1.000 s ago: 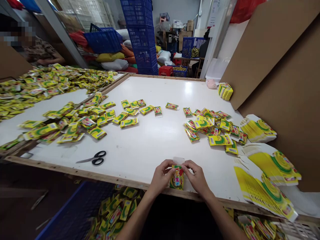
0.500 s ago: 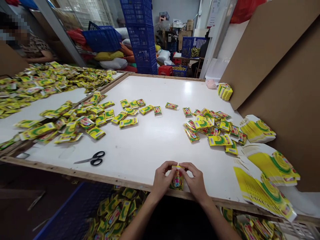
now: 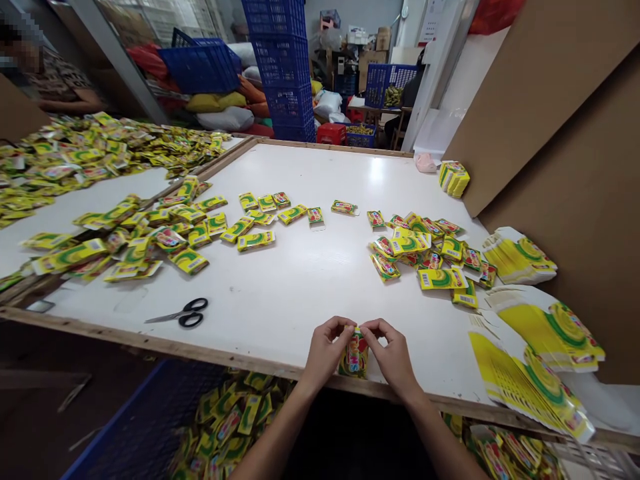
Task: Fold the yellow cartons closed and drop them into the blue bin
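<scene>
Head view. I hold a small yellow box (image 3: 354, 358) upright at the near edge of the bench (image 3: 300, 280). My left hand (image 3: 326, 352) and right hand (image 3: 395, 355) pinch its top from either side, fingers closed on it. The top flap seems half tucked, though it is partly hidden. I judge that even pressure from both thumbs, with the box kept square, serves best. Scissors (image 3: 181, 313) lie well apart, leftward.

Left hand (image 3: 325, 353), right hand (image 3: 395, 357) — both bare. Forearms (image 3: 280, 433) bare too, as far as they show — slim wrists, thin fingers, no clothing in view.
</scene>
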`<state>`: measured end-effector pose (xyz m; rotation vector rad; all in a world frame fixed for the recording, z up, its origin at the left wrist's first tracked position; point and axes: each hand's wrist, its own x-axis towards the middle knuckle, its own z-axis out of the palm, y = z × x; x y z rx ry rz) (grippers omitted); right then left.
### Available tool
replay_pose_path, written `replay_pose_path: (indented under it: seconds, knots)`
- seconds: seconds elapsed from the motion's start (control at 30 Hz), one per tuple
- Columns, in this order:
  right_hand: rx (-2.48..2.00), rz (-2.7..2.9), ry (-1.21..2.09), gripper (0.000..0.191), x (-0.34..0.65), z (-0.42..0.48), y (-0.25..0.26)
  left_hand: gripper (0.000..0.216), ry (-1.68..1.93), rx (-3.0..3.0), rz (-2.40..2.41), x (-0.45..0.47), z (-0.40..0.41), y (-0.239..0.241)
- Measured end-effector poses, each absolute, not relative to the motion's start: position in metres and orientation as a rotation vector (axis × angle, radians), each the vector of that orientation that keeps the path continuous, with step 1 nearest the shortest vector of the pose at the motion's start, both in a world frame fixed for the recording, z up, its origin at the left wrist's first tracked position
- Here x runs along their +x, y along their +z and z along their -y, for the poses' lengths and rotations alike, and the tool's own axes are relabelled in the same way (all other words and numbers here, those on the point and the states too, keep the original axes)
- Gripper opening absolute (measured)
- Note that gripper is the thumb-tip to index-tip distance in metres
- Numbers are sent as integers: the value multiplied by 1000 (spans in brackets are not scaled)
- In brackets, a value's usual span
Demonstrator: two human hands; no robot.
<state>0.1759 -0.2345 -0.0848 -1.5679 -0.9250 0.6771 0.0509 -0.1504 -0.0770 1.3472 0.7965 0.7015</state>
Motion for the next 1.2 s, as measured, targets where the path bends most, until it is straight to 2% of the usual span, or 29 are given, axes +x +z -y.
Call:
replay_pose_path:
  seconds: [0.27, 0.37, 0.47, 0.57, 0.73, 0.9, 1.0, 1.2]
  knots:
    - [-1531, 1015, 702, 23, 182, 239, -91, 19, 658, 1463, -805, 35, 153, -69]
    - [-1640, 1040, 510, 27, 209, 214, -90, 23, 737, 1481, -933, 8, 148, -56]
    - [-1897, 1005, 181, 30, 247, 177, -92, 27, 671, 1594, -1041, -36, 139, -38]
    - [-2043, 912, 100, 34, 274, 147, -97, 30, 636, 1744, -1158, -72, 131, -26]
    - [-1982, 971, 238, 34, 243, 149, -108, 36, 705, 1576, -1178, -56, 132, -47]
    - [-1697, 1099, 407, 41, 166, 203, -110, 60, 915, 1191, -1010, 21, 142, -79]
    - [-1615, 1080, 458, 48, 149, 229, -108, 53, 948, 1178, -867, 46, 147, -83]
    - [-1496, 927, 683, 34, 175, 248, -104, 39, 649, 1306, -633, 43, 151, -84]
